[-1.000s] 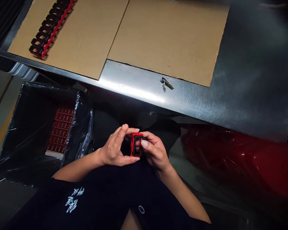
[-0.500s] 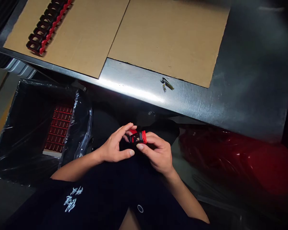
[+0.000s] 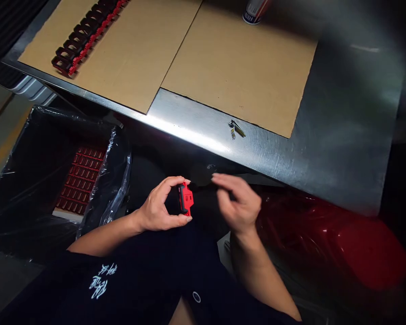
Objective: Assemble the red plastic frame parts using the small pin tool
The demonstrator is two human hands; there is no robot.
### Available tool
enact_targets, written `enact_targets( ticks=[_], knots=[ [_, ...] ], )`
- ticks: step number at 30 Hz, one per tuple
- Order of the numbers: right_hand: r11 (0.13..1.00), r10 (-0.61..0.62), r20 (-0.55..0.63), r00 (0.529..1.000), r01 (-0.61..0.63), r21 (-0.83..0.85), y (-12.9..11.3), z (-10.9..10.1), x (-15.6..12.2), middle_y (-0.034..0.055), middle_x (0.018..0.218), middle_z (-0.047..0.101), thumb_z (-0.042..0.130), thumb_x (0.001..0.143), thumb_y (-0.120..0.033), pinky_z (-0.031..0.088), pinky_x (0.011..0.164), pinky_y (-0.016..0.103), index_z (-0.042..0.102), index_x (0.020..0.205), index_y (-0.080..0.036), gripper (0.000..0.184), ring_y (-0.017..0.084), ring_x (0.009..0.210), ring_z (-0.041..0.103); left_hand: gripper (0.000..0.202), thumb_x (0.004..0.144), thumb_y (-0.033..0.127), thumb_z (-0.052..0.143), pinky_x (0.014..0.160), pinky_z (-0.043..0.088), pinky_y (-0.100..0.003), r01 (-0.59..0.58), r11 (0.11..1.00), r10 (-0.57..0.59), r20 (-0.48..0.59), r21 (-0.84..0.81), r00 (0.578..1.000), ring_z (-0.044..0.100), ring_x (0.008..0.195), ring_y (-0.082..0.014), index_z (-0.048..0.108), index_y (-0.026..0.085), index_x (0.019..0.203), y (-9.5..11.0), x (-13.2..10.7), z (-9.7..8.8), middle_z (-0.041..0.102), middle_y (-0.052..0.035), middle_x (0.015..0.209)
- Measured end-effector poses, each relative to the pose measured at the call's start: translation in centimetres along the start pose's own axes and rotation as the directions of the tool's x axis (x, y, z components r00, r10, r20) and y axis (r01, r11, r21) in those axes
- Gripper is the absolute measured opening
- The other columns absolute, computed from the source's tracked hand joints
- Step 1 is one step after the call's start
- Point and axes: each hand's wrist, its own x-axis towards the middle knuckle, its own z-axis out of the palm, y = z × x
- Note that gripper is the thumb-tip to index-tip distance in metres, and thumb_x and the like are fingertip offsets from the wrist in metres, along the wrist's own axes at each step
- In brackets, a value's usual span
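Red-and-black plastic clip (image 3: pixel 186 198) sat pinched between the thumb and curled fingertips of the left hand (image 3: pixel 159 204), while the right hand (image 3: pixel 239 203), its fingers loosely parted, hovered near but apart from it.

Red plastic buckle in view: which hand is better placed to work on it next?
Probably the right hand: it is open, empty and just beside the red-and-black plastic buckle, while the left hand is gripping that buckle.

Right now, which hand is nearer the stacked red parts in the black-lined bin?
Left: the left hand is to the right of the red parts; the right hand is farther right, beyond it.
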Motion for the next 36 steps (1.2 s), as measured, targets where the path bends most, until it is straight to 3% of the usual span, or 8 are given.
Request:
enact_targets(
  ticks=[2,5,7,16,21,25,30,36],
  knots=[
    [0.965,0.069,-0.154,0.986,-0.105,-0.241,2.0,-1.2,3.1,0.0090,0.103,0.076,0.067,0.091,-0.025,0.056,0.093,0.048,0.076,0.113,-0.025,0.024,0.027,0.094,0.071,0.083,0.072,0.034,0.089,0.101,0.058,-0.046,-0.093,0.996,0.093,0.020,0.009,0.995,0.069,0.113,-0.0270,0.049,0.023,0.145,0.1,0.2,-0.1,0.066,-0.0145,0.131],
    [0.828,0.245,-0.175,0.954,-0.300,-0.474,5.2,-1.8,7.5,0.0168,0.124,0.068,0.077,0.081,-0.051,0.050,0.100,0.052,0.067,0.132,-0.017,0.063,0.031,0.106,0.065,0.084,0.075,0.035,0.087,0.098,0.059,-0.044,-0.189,0.982,0.189,0.021,0.003,0.982,0.070,0.110,-0.0258,0.047,0.023,0.148,0.1,0.3,0.0,0.064,-0.0158,0.134],
    [0.756,0.347,-0.167,0.923,-0.381,-0.533,6.8,-1.4,9.3,0.0159,0.121,0.066,0.079,0.075,-0.057,0.050,0.098,0.054,0.071,0.127,-0.018,0.065,0.034,0.110,0.063,0.085,0.075,0.034,0.086,0.099,0.059,-0.044,-0.219,0.976,0.219,0.003,0.014,0.976,0.068,0.114,-0.0265,0.045,0.023,0.150,0.2,0.1,0.1,0.063,-0.0163,0.136],
    [0.738,0.368,-0.232,0.900,-0.435,-0.516,8.3,-0.2,9.5,0.0080,0.104,0.068,0.077,0.078,-0.054,0.053,0.086,0.044,0.079,0.105,-0.024,0.040,0.028,0.097,0.065,0.088,0.076,0.030,0.085,0.098,0.060,-0.045,-0.240,0.971,0.240,0.006,-0.006,0.971,0.066,0.116,-0.0269,0.042,0.025,0.153,0.4,-0.1,-0.2,0.061,-0.0169,0.138],
    [0.763,0.306,-0.237,0.922,-0.387,-0.518,8.7,-1.2,10.0,0.0065,0.090,0.074,0.076,0.077,-0.034,0.054,0.082,0.037,0.077,0.088,-0.019,0.018,0.023,0.084,0.068,0.088,0.077,0.030,0.082,0.097,0.061,-0.044,-0.258,0.966,0.258,0.022,-0.005,0.966,0.066,0.115,-0.0265,0.041,0.026,0.154,0.5,0.2,0.0,0.060,-0.0164,0.138],
    [0.896,0.313,-0.113,0.943,-0.332,-0.296,6.0,-3.2,6.9,0.0009,0.072,0.072,0.075,0.080,-0.035,0.053,0.062,0.030,0.077,0.091,-0.019,0.019,0.017,0.060,0.064,0.084,0.077,0.031,0.078,0.094,0.062,-0.043,-0.246,0.969,0.245,0.036,0.027,0.969,0.066,0.116,-0.0278,0.043,0.022,0.153,0.9,0.2,-0.2,0.062,-0.0167,0.132],
    [0.999,-0.037,0.136,0.990,0.032,0.038,-0.8,-4.1,-0.3,0.0039,0.088,0.078,0.072,0.086,-0.015,0.060,0.064,0.028,0.079,0.107,-0.024,0.024,0.017,0.072,0.073,0.084,0.074,0.033,0.081,0.092,0.063,-0.045,-0.272,0.961,0.269,0.051,0.051,0.962,0.068,0.114,-0.0290,0.044,0.019,0.148,1.0,0.3,-0.5,0.066,-0.0169,0.125],
    [0.955,-0.052,0.049,0.997,0.035,0.294,-4.9,-2.3,-4.8,0.0077,0.092,0.079,0.076,0.082,-0.006,0.066,0.064,0.027,0.080,0.103,-0.021,0.027,0.019,0.077,0.078,0.076,0.076,0.031,0.078,0.089,0.065,-0.044,-0.317,0.947,0.305,0.149,0.062,0.941,0.071,0.111,-0.0285,0.047,0.016,0.144,1.1,1.3,-0.2,0.068,-0.0181,0.122]
  ],
)
